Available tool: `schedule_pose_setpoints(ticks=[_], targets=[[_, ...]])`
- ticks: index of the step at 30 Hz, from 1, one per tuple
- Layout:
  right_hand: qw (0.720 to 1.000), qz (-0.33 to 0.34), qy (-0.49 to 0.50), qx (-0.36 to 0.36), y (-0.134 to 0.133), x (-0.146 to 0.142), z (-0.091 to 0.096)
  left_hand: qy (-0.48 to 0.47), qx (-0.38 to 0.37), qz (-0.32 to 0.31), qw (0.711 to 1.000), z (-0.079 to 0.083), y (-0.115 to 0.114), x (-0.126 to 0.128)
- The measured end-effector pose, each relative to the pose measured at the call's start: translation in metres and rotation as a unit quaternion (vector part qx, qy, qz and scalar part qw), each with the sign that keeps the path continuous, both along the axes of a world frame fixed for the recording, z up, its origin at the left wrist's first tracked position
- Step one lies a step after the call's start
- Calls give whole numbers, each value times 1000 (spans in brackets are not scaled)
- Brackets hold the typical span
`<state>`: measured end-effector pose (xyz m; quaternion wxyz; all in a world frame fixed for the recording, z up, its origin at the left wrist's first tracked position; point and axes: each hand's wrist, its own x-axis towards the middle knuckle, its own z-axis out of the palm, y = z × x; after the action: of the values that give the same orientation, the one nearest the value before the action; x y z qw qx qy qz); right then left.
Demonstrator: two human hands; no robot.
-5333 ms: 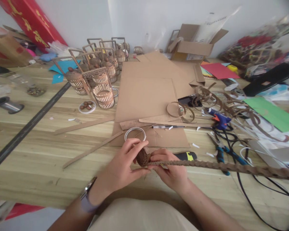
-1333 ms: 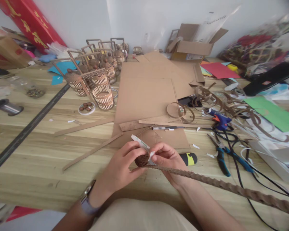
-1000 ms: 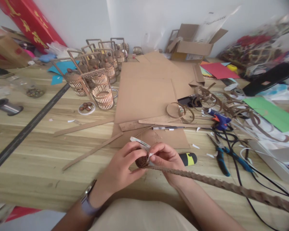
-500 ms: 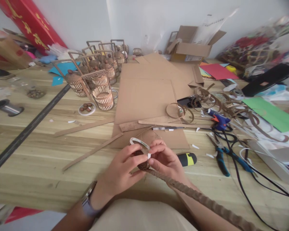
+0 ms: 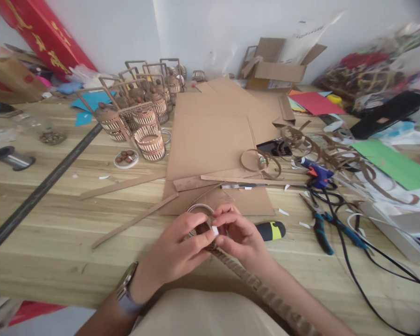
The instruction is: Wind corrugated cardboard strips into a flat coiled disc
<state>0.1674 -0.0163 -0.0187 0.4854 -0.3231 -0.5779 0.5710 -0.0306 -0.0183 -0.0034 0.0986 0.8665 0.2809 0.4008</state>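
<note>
A wooden table (image 5: 49,242) was crowded with craft materials. On the left stood a cluster of small baskets (image 5: 150,147) with tall handles, several topped by round brown knobs. Just in front, brown beads (image 5: 126,157) lay within a round white rim. Farther left, a metal spool (image 5: 14,158) lay on its side, apart from a long black strip (image 5: 52,180) running diagonally. A red banner (image 5: 45,44) with yellow characters slanted behind. Flat cardboard (image 5: 210,140) covered the centre, with an open box (image 5: 280,72) beyond it. On the right were a blue glue gun (image 5: 320,176), pliers (image 5: 319,218) lying open and green paper (image 5: 395,161).
</note>
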Motion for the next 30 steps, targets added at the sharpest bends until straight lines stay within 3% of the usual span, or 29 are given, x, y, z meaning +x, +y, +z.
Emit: schedule_pose_setpoints(ticks=[17,22,26,30], targets=[[998,11,-32,54,4,1,2,-23,-16,-14,1000,-1,-3,0],[995,41,-58,71,6,5,-4,-28,-8,-20,999,-1,-4,3],[995,-16,-50,89,4,5,-3,-35,-28,-9,999,0,-4,5],[980,-68,-74,171,0,4,8,-49,-46,-6,998,-1,-5,6]])
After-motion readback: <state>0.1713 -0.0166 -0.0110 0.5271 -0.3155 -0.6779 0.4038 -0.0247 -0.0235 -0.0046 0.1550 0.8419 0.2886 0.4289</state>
